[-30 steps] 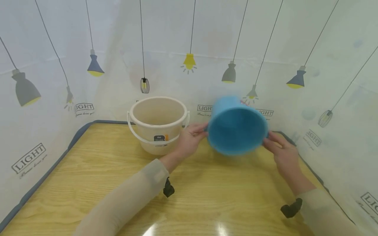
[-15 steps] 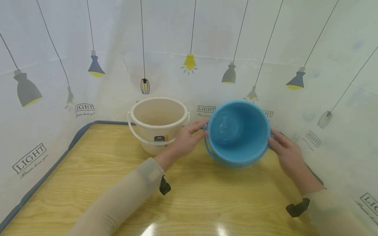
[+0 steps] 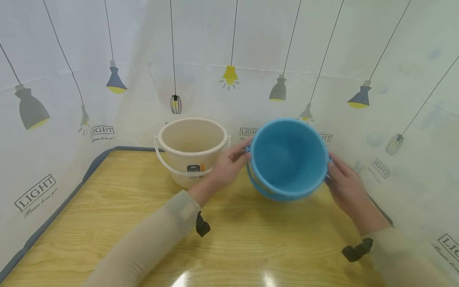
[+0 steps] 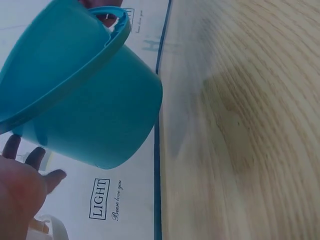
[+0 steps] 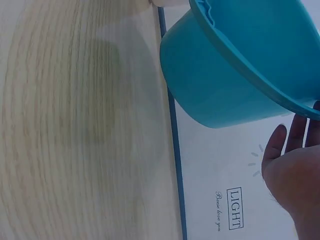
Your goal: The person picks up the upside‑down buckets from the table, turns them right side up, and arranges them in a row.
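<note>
Both hands hold a blue plastic bucket (image 3: 287,159) by opposite sides of its rim, where the handle joins. My left hand (image 3: 226,167) pinches the left side, and my right hand (image 3: 346,185) grips the right side. The bucket is tilted, with its open mouth facing up and towards me; nothing shows inside it. Its blue handle hangs down along the front. In the left wrist view the blue bucket (image 4: 110,110) is raised above the tabletop and casts a shadow there. Some fingertips are hidden by the rim.
A cream bucket (image 3: 191,159) with a white handle and a label stands upright at the back of the wooden table (image 3: 229,239), just left of my left hand. A white sheet (image 3: 201,59) printed with hanging lamps closes off the back and sides.
The blue bucket has turned in both hands: its mouth faced forward and down a second ago and now points more upward. The cream bucket has not moved.
</note>
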The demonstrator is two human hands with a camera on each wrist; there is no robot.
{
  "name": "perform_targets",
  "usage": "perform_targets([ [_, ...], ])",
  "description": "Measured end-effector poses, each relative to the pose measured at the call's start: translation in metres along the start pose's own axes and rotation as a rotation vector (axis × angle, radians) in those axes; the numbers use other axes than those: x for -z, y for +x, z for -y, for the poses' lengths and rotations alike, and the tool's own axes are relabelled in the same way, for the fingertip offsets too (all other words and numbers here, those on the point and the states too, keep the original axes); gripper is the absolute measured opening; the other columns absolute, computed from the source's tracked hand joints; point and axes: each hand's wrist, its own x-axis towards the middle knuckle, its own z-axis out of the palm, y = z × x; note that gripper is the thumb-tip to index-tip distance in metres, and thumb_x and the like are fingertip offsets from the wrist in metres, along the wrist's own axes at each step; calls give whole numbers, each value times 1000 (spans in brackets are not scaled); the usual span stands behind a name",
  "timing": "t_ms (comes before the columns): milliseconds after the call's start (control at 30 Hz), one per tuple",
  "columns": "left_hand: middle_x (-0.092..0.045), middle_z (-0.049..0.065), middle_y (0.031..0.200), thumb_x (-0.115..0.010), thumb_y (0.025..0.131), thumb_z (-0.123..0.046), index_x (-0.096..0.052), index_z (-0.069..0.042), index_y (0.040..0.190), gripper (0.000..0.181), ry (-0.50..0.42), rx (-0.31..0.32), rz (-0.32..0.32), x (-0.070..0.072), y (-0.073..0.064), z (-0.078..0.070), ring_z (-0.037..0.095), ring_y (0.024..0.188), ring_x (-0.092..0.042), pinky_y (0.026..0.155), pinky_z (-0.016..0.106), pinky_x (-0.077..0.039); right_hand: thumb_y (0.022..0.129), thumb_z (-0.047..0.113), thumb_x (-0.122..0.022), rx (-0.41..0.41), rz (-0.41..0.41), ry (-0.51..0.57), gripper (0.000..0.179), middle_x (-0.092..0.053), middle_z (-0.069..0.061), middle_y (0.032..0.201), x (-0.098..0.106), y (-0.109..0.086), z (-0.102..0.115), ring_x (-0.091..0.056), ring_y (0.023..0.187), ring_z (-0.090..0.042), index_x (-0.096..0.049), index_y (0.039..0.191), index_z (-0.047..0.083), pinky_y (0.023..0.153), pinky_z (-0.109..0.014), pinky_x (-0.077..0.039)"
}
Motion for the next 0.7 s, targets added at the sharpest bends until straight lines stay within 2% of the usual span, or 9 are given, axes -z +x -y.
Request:
perform_targets([
  [133,-58,-2,162,-58,115,-35,-47,-43,166,52,28,50,-5,1,1,-3,32,141,-67,123,53,-50,119,34,-46,38,64,82,60,-33,5,181,-4,1,0,-16,172,-17,-30,175,18,141,-46,-6],
  [267,-61,3,152,-56,115,-44,-44,-46,167,53,44,100,-16,2,1,-2,31,136,-70,122,54,-52,121,34,-37,107,113,71,57,-33,-5,180,-10,5,5,-25,169,-16,-29,175,16,138,-35,-26],
  [367,-60,6,154,-54,115,-47,-43,-49,166,51,37,128,-36,2,3,0,31,135,-71,120,52,-54,121,33,-32,151,152,69,57,-32,-12,178,-14,10,8,-33,166,-18,-28,175,14,127,-24,-42],
  [500,-58,8,162,-54,115,-52,-45,-54,162,48,47,165,-74,1,7,2,32,133,-71,117,51,-57,121,36,-31,144,149,70,58,-32,-12,178,-16,16,8,-31,167,-23,-28,175,14,125,-23,-46],
  [700,-58,6,164,-52,113,-58,-46,-55,161,49,45,228,-94,-3,19,9,30,140,-67,118,52,-56,119,45,-37,41,68,42,59,-43,-6,170,-11,27,2,-35,163,-25,-33,172,19,120,-28,-51],
])
